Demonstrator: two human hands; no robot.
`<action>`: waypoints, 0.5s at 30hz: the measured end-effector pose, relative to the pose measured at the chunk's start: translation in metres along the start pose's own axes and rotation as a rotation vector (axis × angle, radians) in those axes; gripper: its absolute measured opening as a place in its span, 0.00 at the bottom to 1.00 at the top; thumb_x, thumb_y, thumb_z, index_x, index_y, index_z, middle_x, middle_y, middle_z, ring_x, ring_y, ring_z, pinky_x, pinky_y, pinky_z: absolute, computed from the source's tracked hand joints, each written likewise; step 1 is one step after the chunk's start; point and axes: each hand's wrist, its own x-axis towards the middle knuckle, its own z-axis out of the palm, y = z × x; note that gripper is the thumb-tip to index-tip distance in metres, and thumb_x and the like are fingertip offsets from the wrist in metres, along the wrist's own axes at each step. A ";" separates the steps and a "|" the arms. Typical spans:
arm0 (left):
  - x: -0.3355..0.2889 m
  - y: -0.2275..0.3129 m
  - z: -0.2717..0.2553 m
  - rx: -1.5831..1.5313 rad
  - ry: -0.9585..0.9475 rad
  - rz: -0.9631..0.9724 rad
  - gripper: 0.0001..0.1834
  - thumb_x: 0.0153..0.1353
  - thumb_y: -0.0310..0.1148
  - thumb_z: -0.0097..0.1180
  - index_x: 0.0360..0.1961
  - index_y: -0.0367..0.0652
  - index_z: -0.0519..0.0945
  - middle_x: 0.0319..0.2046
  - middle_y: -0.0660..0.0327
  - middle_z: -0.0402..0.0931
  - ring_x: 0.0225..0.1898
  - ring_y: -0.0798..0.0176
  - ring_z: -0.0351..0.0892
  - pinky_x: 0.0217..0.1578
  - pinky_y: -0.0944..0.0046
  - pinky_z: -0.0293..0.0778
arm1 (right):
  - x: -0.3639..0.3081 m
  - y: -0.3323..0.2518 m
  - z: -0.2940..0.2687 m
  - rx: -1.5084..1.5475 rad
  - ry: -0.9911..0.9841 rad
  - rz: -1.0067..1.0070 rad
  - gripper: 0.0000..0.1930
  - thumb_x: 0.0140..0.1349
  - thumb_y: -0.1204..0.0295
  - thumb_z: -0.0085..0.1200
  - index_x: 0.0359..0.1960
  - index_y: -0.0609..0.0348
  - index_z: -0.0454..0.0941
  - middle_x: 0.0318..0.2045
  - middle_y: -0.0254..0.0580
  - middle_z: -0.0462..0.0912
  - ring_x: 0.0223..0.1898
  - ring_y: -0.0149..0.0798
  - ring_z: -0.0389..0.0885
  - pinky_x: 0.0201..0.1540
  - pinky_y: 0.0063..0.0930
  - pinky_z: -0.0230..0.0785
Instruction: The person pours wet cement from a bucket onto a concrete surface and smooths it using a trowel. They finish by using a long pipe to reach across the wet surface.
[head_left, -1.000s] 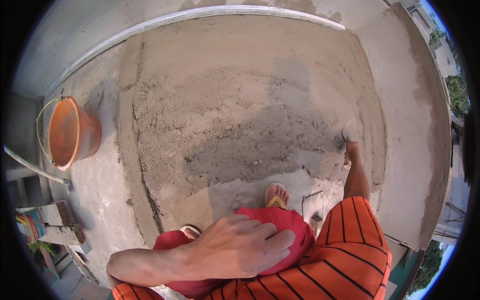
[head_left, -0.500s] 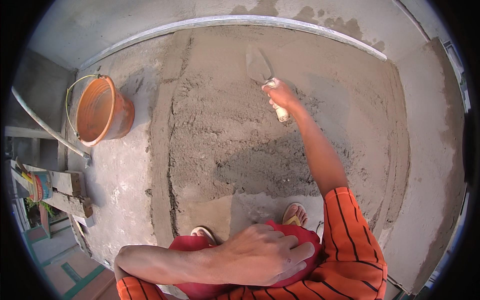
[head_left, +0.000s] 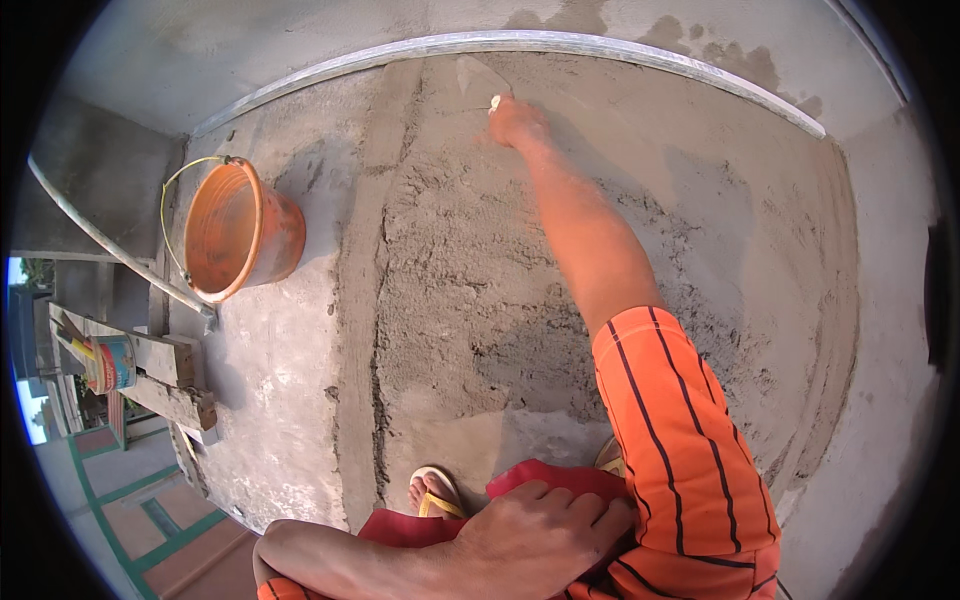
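Farther away and more to the left than half a second ago, the right hand (head_left: 518, 122) has brought the trowel (head_left: 482, 82) up close to the long pale bar (head_left: 530, 41). Wet cement (head_left: 480, 240) is the biggest thing, spread wide in front of the person. It is gray-brown, smooth at the far end and the right side, but bumpy and full of little lumps in the middle and nearer the person. Just past its far edge, the thin bar runs along the bottom of the wall (head_left: 330, 50). Rough wooden boards (head_left: 175, 380) are at the far left. Near them, on pale dry floor (head_left: 280, 430), sits an orange bucket (head_left: 280, 235) with a yellow handle hanging to one side. Down low, the left hand (head_left: 540, 530) rests on red cloth (head_left: 530, 475) with its fingers bent; I can't tell if they hold anything. The right grip is wrapped around the trowel's handle, and a small pale bit pokes out. The trowel's flat blade is thin and gray, almost like the cement. It is over the smooth far part. Smallest is a yellow sandal strap (head_left: 441, 505).
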 end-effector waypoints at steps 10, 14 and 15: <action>0.057 -0.005 0.006 -0.158 -0.054 0.108 0.14 0.64 0.38 0.55 0.42 0.38 0.75 0.24 0.54 0.78 0.26 0.50 0.82 0.27 0.53 0.75 | -0.053 0.327 -0.117 -0.167 0.199 0.407 0.24 0.70 0.58 0.40 0.64 0.55 0.62 0.56 0.57 0.76 0.58 0.58 0.75 0.59 0.49 0.67; 0.079 -0.010 0.013 -0.203 -0.200 -0.087 0.17 0.64 0.41 0.56 0.48 0.42 0.74 0.26 0.53 0.79 0.27 0.48 0.81 0.27 0.52 0.76 | -0.097 0.460 -0.133 -0.177 0.277 0.562 0.24 0.69 0.60 0.38 0.63 0.58 0.63 0.56 0.57 0.77 0.58 0.58 0.75 0.59 0.50 0.66; 0.083 -0.007 0.012 -0.165 -0.183 -0.151 0.17 0.64 0.40 0.57 0.50 0.45 0.74 0.28 0.53 0.80 0.29 0.48 0.82 0.29 0.52 0.77 | -0.107 0.519 -0.132 -0.270 0.254 0.561 0.24 0.69 0.61 0.38 0.62 0.61 0.63 0.55 0.59 0.77 0.57 0.58 0.75 0.60 0.49 0.66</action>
